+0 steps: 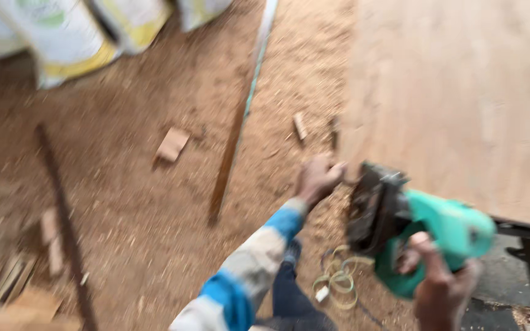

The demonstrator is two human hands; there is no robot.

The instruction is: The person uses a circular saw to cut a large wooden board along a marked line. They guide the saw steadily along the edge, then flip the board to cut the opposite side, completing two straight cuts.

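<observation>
- Head view, blurred: the right hand (pixel 440 288) at lower right is clenched around a green power saw (pixel 424 236), held just under the edge of a big plywood sheet (pixel 461 98) filling the upper right.
- The left hand (pixel 317 179) at centre has its fingers curled at the sheet's near corner; whether it grips is unclear.
- No cut shows in the sheet, so the sawing seems not yet begun.
- Sawdust floor (pixel 124 202) carries offcuts, a long wooden strip (pixel 234 141) and a coiled cord (pixel 338 279).
</observation>
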